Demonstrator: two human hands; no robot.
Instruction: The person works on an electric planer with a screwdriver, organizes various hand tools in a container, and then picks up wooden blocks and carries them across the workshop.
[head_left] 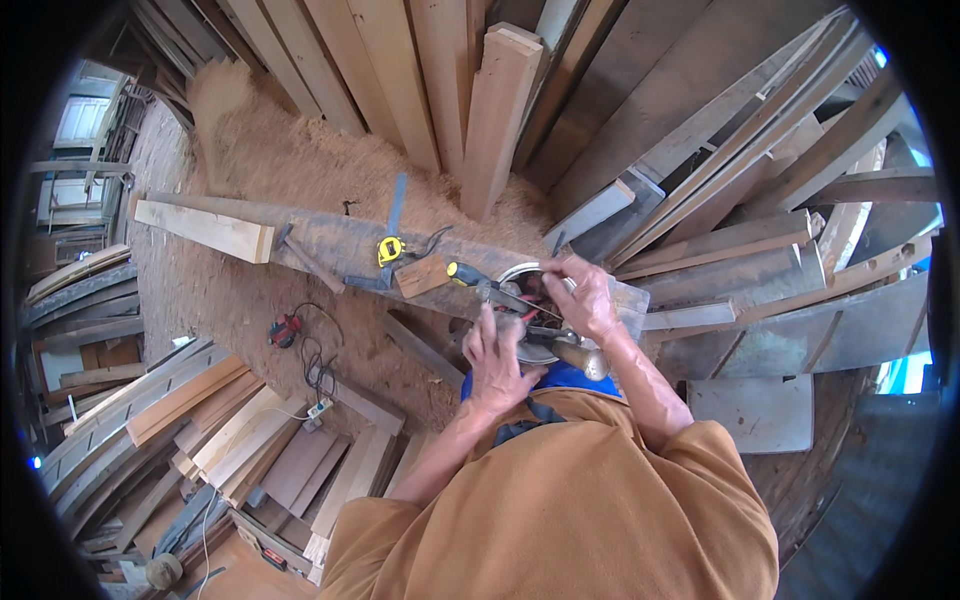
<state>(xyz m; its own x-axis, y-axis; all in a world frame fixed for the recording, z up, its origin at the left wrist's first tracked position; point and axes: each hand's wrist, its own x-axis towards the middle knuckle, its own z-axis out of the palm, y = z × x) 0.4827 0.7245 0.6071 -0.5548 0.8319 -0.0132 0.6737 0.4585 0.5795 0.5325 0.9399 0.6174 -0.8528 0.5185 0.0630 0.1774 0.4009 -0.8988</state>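
At the right end of a long bench plank (340,238), both hands are over a round, light-rimmed container (520,268) with several tools in it. My left hand (494,358) is on its near left side, fingers stretched and apart, holding nothing I can see. On the opposite side, my right hand (588,302) has its fingers bent and pressed together by the rim; what they hold is hidden. A wooden tool handle (580,358) sticks out below my right hand. A tool with a yellow-and-black handle (463,273) lies at the container's left, beside a small wood block (422,275).
A yellow tape measure (391,249), a blue metal blade (398,203), a hammer (315,264) and a pale beam (205,231) lie on the bench. Upright boards (500,110) stand beyond it over sawdust. A red power tool (284,331) with cord and stacked planks (245,445) are at left.
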